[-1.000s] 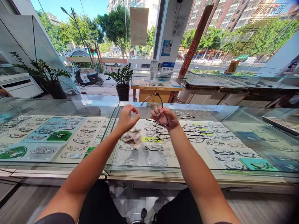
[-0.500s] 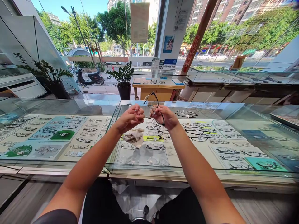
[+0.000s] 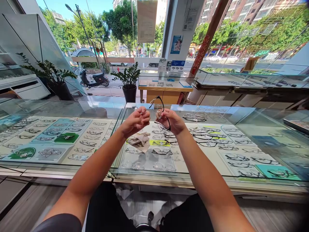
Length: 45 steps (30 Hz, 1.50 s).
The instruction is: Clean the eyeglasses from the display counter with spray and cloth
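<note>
My right hand (image 3: 174, 121) pinches a pair of eyeglasses (image 3: 164, 103) with dark frame parts, held upright above the glass counter. One rim stands above the fingers and the other hangs below them. Just to the left, apart from the glasses, my left hand (image 3: 135, 122) is closed with its fingers curled and the thumb pressed in. Whatever lies between those fingertips, if anything, is too small to make out. Below the left hand a crumpled beige cloth (image 3: 140, 141) rests on the counter.
Under the glass top of the display counter (image 3: 149, 178) lie rows of eyeglasses, some on green and blue pads. Past it stand potted plants (image 3: 129, 93) and a small wooden table (image 3: 166, 93) by the window. My legs are beneath the counter's near edge.
The view has shifted slightly. Both hands keep nearly the same pose, and the eyeglasses stay in my right hand.
</note>
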Each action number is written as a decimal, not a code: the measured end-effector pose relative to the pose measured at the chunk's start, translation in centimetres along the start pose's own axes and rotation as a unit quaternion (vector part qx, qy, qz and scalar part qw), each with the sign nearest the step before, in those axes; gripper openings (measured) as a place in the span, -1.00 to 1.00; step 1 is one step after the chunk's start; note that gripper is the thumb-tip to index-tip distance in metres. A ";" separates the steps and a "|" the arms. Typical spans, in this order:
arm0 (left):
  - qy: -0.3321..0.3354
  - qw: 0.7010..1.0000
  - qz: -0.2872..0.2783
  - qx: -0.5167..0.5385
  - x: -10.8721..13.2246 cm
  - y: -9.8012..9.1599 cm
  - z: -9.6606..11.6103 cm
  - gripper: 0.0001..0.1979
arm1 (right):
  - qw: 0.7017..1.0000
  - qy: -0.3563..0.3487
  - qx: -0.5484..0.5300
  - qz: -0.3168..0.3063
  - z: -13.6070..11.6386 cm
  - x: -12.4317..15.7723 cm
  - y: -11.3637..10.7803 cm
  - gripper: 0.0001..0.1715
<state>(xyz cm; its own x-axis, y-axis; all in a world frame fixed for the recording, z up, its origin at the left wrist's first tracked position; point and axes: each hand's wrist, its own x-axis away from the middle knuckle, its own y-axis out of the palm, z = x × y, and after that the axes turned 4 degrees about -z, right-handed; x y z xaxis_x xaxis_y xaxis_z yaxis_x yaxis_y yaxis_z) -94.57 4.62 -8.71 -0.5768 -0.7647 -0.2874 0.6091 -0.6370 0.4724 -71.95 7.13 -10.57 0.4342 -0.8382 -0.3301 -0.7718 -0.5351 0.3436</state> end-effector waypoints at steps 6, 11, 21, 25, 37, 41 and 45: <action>0.033 0.997 0.002 -0.063 -0.5 -0.9 -0.2 -0.45 | 1.000 0.003 0.019 0.000 -0.2 0.1 0.1 -0.46; 0.080 0.987 -0.001 -0.139 -1.2 -2.3 -0.4 -0.50 | 0.999 0.019 0.025 0.012 -0.2 0.1 0.2 -0.43; 0.253 0.824 0.094 -0.497 -1.0 -3.7 0.4 -0.83 | 0.981 0.021 0.191 -0.004 -1.5 0.2 0.7 -0.46; 0.292 0.765 0.109 -0.563 -0.9 -4.0 0.0 -0.93 | 0.976 0.023 0.217 -0.006 -1.5 0.2 0.3 -0.43; 0.281 0.693 0.046 -0.663 -0.4 -3.3 0.4 -0.28 | 0.961 0.043 0.258 -0.085 -2.4 0.5 0.2 -0.42; 0.268 0.700 0.046 -0.660 -0.4 -3.0 0.5 -0.33 | 0.957 0.032 0.274 -0.094 -2.4 0.5 0.1 -0.44; 0.271 0.684 0.046 -0.676 -0.4 -3.0 0.3 -0.29 | 0.947 0.033 0.305 -0.091 -2.6 0.4 -0.2 -0.44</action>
<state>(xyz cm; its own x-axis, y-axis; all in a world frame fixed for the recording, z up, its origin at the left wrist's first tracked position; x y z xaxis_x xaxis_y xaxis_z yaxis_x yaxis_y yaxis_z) -96.36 6.85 -9.76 -0.4380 -0.4985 -0.7481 0.7877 0.1881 -0.5866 -70.37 6.60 -8.52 0.5987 -0.7530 -0.2732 -0.7974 -0.5279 -0.2924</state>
